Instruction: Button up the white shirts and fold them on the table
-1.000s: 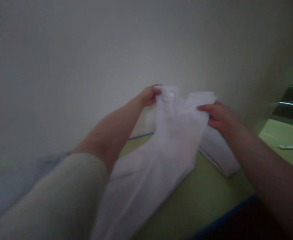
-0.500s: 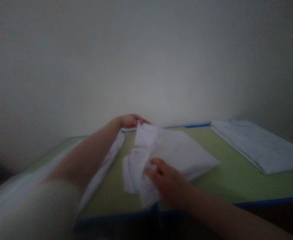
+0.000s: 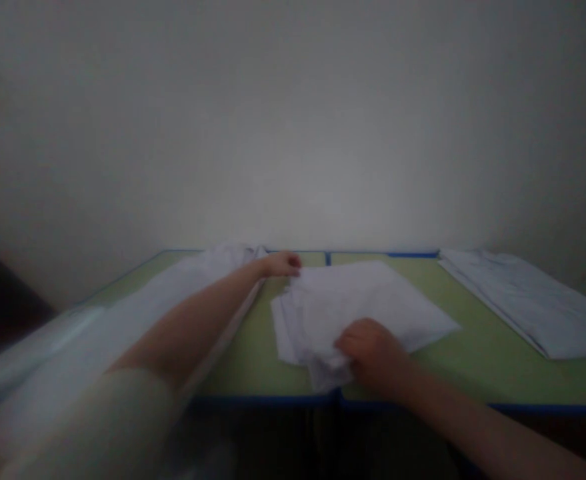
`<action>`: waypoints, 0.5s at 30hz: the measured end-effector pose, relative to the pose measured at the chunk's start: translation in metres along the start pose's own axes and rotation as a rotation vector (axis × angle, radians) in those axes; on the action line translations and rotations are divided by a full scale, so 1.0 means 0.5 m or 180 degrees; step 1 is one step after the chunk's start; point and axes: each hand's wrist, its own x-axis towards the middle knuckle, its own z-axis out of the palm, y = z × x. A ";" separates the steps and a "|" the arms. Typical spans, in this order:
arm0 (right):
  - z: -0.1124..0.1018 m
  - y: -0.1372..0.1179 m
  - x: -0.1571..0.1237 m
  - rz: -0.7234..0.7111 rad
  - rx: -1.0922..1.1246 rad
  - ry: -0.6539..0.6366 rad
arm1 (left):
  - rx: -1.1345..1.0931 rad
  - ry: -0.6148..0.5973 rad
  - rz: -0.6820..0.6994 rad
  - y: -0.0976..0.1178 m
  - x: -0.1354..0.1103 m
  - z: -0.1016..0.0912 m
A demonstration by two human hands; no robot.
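A white garment point(image 3: 367, 303) lies folded in the middle of a green table point(image 3: 477, 360). My left hand point(image 3: 281, 265) reaches to its far left corner, fingers closed on the cloth's edge. Near the table's front edge my right hand point(image 3: 373, 353) rests on the garment's near corner, fingers curled down onto the bunched cloth. The picture is dim and soft.
A folded pale cloth point(image 3: 527, 300) lies at the table's right. A long white fabric point(image 3: 137, 313) stretches along the left side under my left arm. The table has a blue rim point(image 3: 547, 407) and stands against a plain wall point(image 3: 293, 120).
The garment was held up by both hands; it now lies folded on the table. My right hand came down to its near corner, my left hand lowered to its far corner.
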 end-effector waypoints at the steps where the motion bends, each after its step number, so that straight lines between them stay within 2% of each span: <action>1: 0.000 0.003 -0.004 -0.0057 -0.0083 0.0128 | 0.0001 0.0043 0.0030 0.007 0.000 -0.003; 3: -0.003 0.006 -0.016 -0.0301 -0.0251 0.0285 | 0.0028 0.0106 0.0080 0.021 -0.004 -0.013; 6: -0.009 0.008 -0.036 -0.0779 -0.0452 0.0181 | 0.0457 0.0078 0.0227 0.040 -0.029 -0.023; 8: -0.010 0.008 -0.047 -0.0880 -0.0512 0.0138 | 0.0976 0.0057 0.0586 0.056 -0.062 -0.014; 12: -0.004 0.004 -0.046 -0.0779 -0.0531 0.0250 | 0.1515 -0.0190 0.1683 0.099 -0.145 0.041; 15: -0.001 0.001 -0.037 -0.0813 -0.0520 0.0239 | 0.1642 -0.0335 0.1837 0.129 -0.190 0.088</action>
